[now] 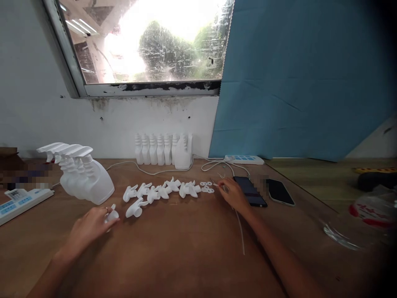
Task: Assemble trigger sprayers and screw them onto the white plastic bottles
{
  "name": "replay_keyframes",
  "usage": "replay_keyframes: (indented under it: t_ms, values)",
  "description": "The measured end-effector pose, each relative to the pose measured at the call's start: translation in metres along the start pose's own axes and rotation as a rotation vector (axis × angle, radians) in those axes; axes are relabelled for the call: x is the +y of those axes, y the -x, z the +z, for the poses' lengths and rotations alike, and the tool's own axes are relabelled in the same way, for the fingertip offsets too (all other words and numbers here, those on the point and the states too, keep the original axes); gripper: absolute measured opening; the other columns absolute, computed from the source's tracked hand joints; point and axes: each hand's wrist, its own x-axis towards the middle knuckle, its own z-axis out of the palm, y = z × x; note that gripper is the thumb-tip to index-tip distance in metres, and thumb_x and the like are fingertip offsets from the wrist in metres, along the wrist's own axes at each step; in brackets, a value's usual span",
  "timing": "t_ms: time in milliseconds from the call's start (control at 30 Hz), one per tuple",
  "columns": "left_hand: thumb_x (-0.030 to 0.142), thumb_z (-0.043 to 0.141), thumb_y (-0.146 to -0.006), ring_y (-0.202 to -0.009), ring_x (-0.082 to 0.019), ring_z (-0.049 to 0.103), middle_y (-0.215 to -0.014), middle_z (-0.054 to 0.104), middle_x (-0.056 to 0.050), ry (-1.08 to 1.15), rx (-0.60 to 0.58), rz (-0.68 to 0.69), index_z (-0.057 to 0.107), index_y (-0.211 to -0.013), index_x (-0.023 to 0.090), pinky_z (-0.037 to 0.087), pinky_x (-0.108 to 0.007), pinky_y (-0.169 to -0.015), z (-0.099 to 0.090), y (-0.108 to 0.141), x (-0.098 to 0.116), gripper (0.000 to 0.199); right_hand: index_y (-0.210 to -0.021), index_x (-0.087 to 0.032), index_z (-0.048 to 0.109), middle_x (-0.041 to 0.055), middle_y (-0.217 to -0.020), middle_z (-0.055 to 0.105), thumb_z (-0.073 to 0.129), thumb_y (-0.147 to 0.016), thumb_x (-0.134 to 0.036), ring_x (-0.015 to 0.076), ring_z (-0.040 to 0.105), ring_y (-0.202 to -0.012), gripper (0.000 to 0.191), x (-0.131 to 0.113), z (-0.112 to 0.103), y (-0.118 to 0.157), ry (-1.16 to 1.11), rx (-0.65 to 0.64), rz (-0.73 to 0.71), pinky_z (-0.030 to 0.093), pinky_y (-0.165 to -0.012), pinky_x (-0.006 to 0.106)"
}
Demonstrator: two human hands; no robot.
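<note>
My left hand (94, 223) is closed around a white spray head (112, 215) at the left of the brown table. Beside it, several more white spray heads (161, 191) lie in an uneven row. My right hand (231, 192) has its fingers together at the right end of that row, by several small white rings (207, 189). A thin clear tube (241, 236) runs down from under this hand, its upper part hidden by the palm. The fingertips seem to pinch something too small to make out.
White bottles with spray heads (89, 180) stand at left; a row of white bottles (159, 151) stands by the wall. Two phones (249, 191) lie beyond my right hand. Power strips (27, 203), cables and a clear container (356, 219) are around the edges.
</note>
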Motion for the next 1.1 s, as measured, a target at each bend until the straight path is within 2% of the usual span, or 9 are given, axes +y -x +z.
replay_keyframes:
  t_ms: [100,167,267,400,500,633,800,933,1100]
  values:
    - [0.059,0.058,-0.074,-0.095,-0.028,0.062,-0.106,0.067,-0.005,0.313,0.04,0.185,0.064,-0.104,0.026,0.047,-0.033,-0.078,-0.003,0.005,0.033,0.046,-0.082,-0.02,0.057,0.0026,-0.069,0.062,0.052,-0.084,-0.031,0.0177,0.058,-0.063,0.012,-0.012,0.006,0.0,-0.195,0.001,0.106,0.047,-0.06,0.03]
    - [0.055,0.061,-0.075,-0.092,-0.023,0.061,-0.099,0.067,-0.002,0.53,-0.034,0.406,0.063,-0.098,0.026,0.046,-0.029,-0.079,0.006,0.007,0.066,0.037,-0.083,-0.02,0.058,0.0019,-0.068,0.062,0.052,-0.084,-0.033,0.0168,0.058,-0.06,0.014,-0.024,0.01,0.002,-0.267,-0.014,0.106,0.047,-0.057,0.028]
    - [0.047,0.071,-0.07,-0.086,-0.019,0.06,-0.089,0.066,-0.001,0.716,-0.222,0.635,0.061,-0.094,0.022,0.045,-0.026,-0.077,0.036,0.003,0.117,0.036,-0.084,-0.02,0.059,0.0023,-0.075,0.064,0.05,-0.087,-0.029,0.0159,0.058,-0.061,0.013,-0.046,0.015,0.006,-0.262,-0.041,0.015,0.048,-0.059,0.028]
    - [0.043,0.077,-0.065,-0.081,-0.018,0.058,-0.088,0.065,-0.002,0.816,-0.308,0.707,0.06,-0.094,0.018,0.044,-0.026,-0.072,0.077,-0.014,0.155,0.042,-0.085,-0.021,0.059,0.0029,-0.077,0.062,0.048,-0.09,-0.023,0.0159,0.057,-0.065,0.012,-0.072,0.017,0.014,-0.246,-0.042,-0.127,0.049,-0.062,0.029]
    - [0.044,0.076,-0.067,-0.087,-0.019,0.058,-0.098,0.065,-0.004,0.915,-0.311,0.707,0.058,-0.096,0.018,0.045,-0.028,-0.076,0.091,-0.022,0.161,0.042,-0.089,-0.021,0.057,0.0033,-0.078,0.06,0.048,-0.091,-0.02,0.0158,0.057,-0.067,0.01,-0.09,0.017,0.019,-0.301,-0.014,-0.209,0.048,-0.063,0.029]
    - [0.042,0.074,-0.071,-0.095,-0.021,0.058,-0.105,0.065,-0.005,0.94,-0.253,0.771,0.061,-0.09,0.019,0.044,-0.03,-0.085,0.092,-0.022,0.16,0.033,-0.096,-0.021,0.057,0.0048,-0.084,0.061,0.049,-0.09,-0.014,0.0156,0.058,-0.073,0.011,-0.11,0.023,0.026,-0.375,-0.002,-0.385,0.048,-0.065,0.027]
    - [0.041,0.07,-0.075,-0.087,-0.019,0.059,-0.093,0.066,-0.003,0.898,-0.191,0.775,0.062,-0.094,0.019,0.045,-0.029,-0.08,0.093,-0.02,0.157,0.03,-0.1,-0.021,0.059,0.0071,-0.086,0.062,0.046,-0.09,-0.015,0.0176,0.057,-0.075,0.017,-0.124,0.027,0.028,-0.202,-0.197,-0.572,0.047,-0.065,0.03]
    - [0.039,0.068,-0.078,-0.091,-0.02,0.06,-0.101,0.066,-0.003,0.864,-0.167,0.773,0.059,-0.105,0.021,0.046,-0.03,-0.082,0.092,-0.018,0.152,0.034,-0.111,-0.02,0.057,0.0094,-0.094,0.063,0.045,-0.088,-0.015,0.0199,0.057,-0.081,0.026,-0.125,0.021,0.027,-0.225,-0.276,-0.575,0.048,-0.07,0.034]
    - [0.04,0.059,-0.085,-0.079,-0.017,0.06,-0.093,0.066,-0.001,0.65,-0.171,0.854,0.056,-0.107,0.023,0.045,-0.027,-0.073,0.088,-0.016,0.143,0.028,-0.109,-0.021,0.057,0.0089,-0.095,0.063,0.044,-0.087,-0.013,0.0206,0.056,-0.082,0.027,-0.124,0.019,0.028,-0.311,-0.314,-0.546,0.049,-0.072,0.036]
